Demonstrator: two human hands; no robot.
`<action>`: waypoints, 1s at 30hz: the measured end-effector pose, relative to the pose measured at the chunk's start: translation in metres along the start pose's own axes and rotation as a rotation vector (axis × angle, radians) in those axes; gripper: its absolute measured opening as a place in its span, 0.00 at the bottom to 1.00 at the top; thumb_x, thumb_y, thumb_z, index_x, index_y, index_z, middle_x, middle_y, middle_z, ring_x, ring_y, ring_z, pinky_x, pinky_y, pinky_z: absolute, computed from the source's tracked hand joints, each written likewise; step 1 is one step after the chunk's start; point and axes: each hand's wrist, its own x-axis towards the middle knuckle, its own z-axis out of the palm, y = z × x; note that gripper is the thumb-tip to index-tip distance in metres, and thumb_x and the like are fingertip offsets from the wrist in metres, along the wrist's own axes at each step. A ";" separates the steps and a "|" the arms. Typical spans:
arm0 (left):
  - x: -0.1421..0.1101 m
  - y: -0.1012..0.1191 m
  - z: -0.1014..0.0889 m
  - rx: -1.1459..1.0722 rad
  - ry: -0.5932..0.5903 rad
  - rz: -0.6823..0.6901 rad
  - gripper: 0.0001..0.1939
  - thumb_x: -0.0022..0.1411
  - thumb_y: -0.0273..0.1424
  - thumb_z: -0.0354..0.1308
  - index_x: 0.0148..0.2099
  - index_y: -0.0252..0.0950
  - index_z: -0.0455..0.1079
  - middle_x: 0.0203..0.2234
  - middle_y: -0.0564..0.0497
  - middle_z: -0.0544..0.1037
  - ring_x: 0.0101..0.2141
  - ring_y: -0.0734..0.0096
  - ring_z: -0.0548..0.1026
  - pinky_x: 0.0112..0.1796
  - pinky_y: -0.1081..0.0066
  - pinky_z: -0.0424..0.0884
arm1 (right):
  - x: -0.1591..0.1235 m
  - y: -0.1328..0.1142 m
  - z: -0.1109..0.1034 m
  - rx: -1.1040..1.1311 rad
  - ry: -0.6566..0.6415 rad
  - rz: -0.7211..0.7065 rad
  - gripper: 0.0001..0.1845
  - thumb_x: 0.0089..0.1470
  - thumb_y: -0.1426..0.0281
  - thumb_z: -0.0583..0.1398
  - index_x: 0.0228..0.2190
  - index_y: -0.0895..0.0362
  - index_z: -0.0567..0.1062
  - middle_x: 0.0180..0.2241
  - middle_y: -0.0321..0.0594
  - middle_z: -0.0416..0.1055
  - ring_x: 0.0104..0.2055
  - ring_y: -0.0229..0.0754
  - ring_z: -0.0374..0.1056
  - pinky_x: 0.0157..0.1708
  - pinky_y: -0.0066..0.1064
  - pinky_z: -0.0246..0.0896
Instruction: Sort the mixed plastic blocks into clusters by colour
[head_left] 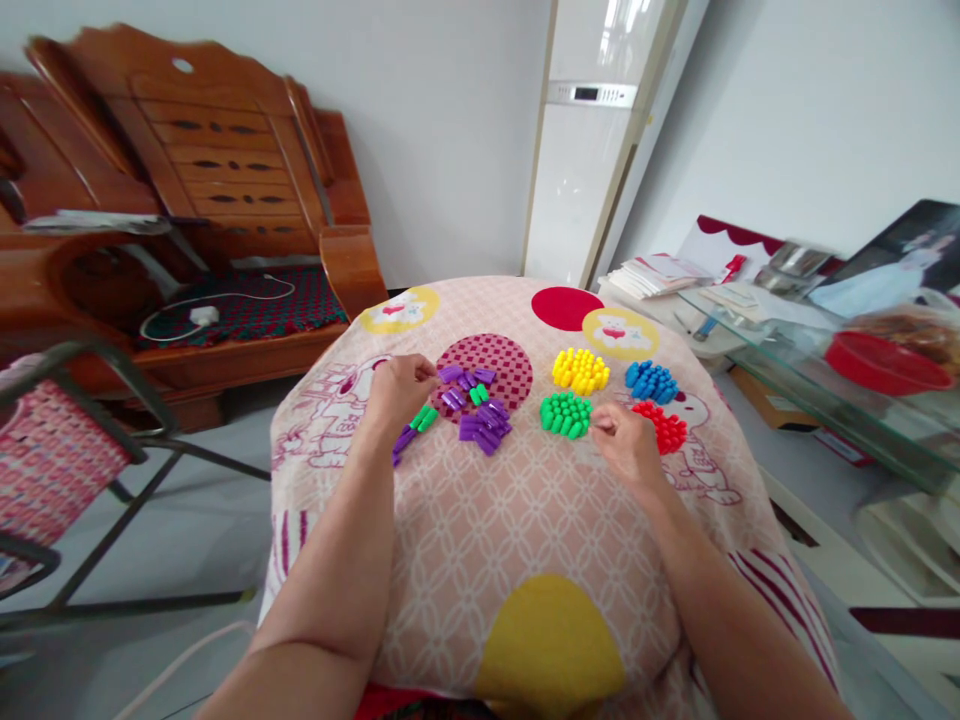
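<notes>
My left hand [401, 388] is at the left of the loose purple pieces [484, 427], its fingertips pinched together; what they hold, if anything, is too small to make out. Below it lies a short row of joined purple and green pieces [425, 418], partly behind my wrist. A pair of green pieces [478, 395] rests among the purple ones. My right hand [628, 440] is closed in a pinch at the right edge of a group of green pegs [566, 414]. Red pegs [664, 427] are just beyond its knuckles. Behind are yellow pegs [580, 371] and blue pegs [651, 381].
A patterned cloth [540, 520] covers the round table. On the right stands a glass-topped table [810, 360] with papers and a red bowl [889, 362]. A wooden bench [217, 180] is at the back left, and a woven chair [60, 440] is nearer.
</notes>
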 end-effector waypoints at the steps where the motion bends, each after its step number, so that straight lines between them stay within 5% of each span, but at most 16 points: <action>1: 0.000 -0.008 -0.004 0.077 -0.071 -0.008 0.03 0.55 0.28 0.61 0.34 0.34 0.75 0.26 0.51 0.77 0.30 0.67 0.75 0.36 0.69 0.68 | 0.000 -0.001 -0.001 -0.008 0.031 -0.006 0.10 0.46 0.71 0.59 0.32 0.55 0.78 0.29 0.42 0.80 0.32 0.47 0.77 0.35 0.35 0.69; 5: -0.003 -0.021 -0.006 0.249 -0.329 0.078 0.08 0.46 0.28 0.65 0.33 0.38 0.76 0.29 0.51 0.79 0.33 0.64 0.75 0.33 0.70 0.65 | -0.001 -0.006 -0.004 -0.029 0.138 -0.017 0.10 0.47 0.67 0.58 0.31 0.56 0.78 0.27 0.44 0.79 0.30 0.47 0.76 0.34 0.35 0.68; 9: -0.004 -0.020 0.000 0.333 -0.365 0.146 0.08 0.43 0.27 0.63 0.30 0.40 0.75 0.28 0.54 0.78 0.33 0.66 0.75 0.31 0.73 0.63 | 0.000 -0.010 -0.006 -0.027 0.175 -0.023 0.10 0.48 0.66 0.57 0.29 0.55 0.78 0.25 0.42 0.79 0.29 0.45 0.75 0.32 0.32 0.67; 13: -0.003 -0.012 -0.005 0.257 -0.295 0.136 0.09 0.45 0.28 0.61 0.33 0.40 0.75 0.26 0.54 0.77 0.32 0.66 0.75 0.31 0.73 0.65 | 0.000 -0.009 -0.005 -0.017 0.169 -0.012 0.10 0.47 0.66 0.58 0.30 0.55 0.78 0.27 0.43 0.80 0.30 0.46 0.76 0.32 0.33 0.68; 17: -0.008 0.014 -0.003 -0.063 -0.126 0.145 0.14 0.51 0.30 0.59 0.43 0.37 0.74 0.31 0.51 0.79 0.33 0.66 0.77 0.33 0.70 0.72 | 0.000 -0.007 -0.003 -0.022 0.159 -0.022 0.11 0.48 0.67 0.57 0.31 0.56 0.78 0.29 0.45 0.80 0.31 0.47 0.76 0.33 0.34 0.68; 20: -0.019 0.045 0.016 -0.323 -0.132 0.169 0.13 0.54 0.29 0.59 0.43 0.34 0.73 0.34 0.48 0.80 0.31 0.68 0.78 0.30 0.70 0.74 | 0.000 -0.008 -0.002 -0.036 0.152 -0.024 0.11 0.48 0.67 0.57 0.30 0.56 0.79 0.28 0.44 0.80 0.30 0.46 0.76 0.33 0.34 0.67; 25: -0.047 0.091 0.065 -0.661 -0.463 0.084 0.05 0.57 0.28 0.59 0.37 0.33 0.72 0.26 0.52 0.78 0.21 0.76 0.75 0.22 0.77 0.72 | -0.002 -0.007 0.001 -0.057 0.150 -0.028 0.11 0.49 0.67 0.57 0.31 0.55 0.79 0.28 0.43 0.80 0.30 0.46 0.76 0.33 0.33 0.67; 30: -0.062 0.100 0.095 -0.672 -0.551 0.053 0.05 0.57 0.29 0.62 0.30 0.34 0.74 0.21 0.55 0.76 0.19 0.76 0.75 0.23 0.77 0.72 | -0.004 -0.006 0.003 -0.039 0.134 -0.026 0.11 0.50 0.68 0.57 0.32 0.55 0.79 0.29 0.43 0.80 0.30 0.46 0.76 0.33 0.34 0.67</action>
